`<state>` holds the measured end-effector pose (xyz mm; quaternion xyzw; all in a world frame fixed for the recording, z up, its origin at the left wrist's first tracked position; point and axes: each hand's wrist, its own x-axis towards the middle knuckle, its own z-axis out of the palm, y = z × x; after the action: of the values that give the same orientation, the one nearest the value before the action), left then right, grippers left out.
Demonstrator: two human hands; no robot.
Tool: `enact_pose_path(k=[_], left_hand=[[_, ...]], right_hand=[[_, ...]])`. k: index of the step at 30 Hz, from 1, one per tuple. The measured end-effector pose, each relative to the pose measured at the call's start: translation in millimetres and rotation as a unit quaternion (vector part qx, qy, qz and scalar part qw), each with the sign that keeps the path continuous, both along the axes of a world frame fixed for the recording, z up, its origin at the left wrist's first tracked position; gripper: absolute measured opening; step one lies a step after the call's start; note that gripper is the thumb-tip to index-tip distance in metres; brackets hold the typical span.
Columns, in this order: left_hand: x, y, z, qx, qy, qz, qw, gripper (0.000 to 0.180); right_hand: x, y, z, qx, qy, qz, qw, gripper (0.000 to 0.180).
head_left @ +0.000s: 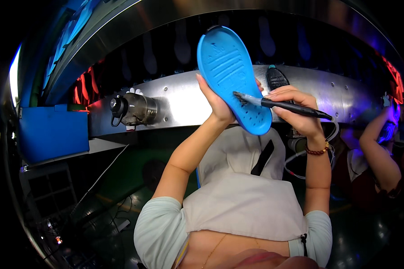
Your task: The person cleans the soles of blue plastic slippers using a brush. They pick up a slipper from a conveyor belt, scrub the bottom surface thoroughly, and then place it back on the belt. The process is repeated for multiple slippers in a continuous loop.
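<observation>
A ridged, pitted blue sole point(225, 69) is clasped by the raised left hand point(220, 104); a slim, black-handled brush point(256, 100) is pinched in the right hand point(304, 122).

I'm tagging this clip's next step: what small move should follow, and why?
Probably draw the brush on along the sole: the right hand grips its handle, its tip appears to meet the sole's face, and the left hand holds the sole up.

Bright blue sole point(226, 67), black-handled brush point(285, 106), beige apron point(242, 206)
</observation>
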<state>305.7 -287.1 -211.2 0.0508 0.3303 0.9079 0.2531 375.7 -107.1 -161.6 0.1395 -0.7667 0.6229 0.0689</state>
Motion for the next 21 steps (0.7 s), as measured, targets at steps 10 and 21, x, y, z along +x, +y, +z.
enact_pose_path(k=[10,21], left_hand=[[-13.4,-6.0,17.2,0.052,0.052,0.077,0.994,0.106],[-26.8,-16.5,12.1,0.057,0.124,0.003,0.991,0.102]], right_hand=[[11.0,5.5,-5.2,0.048,0.011,0.092,0.994,0.023],[20.4,11.9,-21.4,-0.009,-0.032,0.125,0.992,0.025]])
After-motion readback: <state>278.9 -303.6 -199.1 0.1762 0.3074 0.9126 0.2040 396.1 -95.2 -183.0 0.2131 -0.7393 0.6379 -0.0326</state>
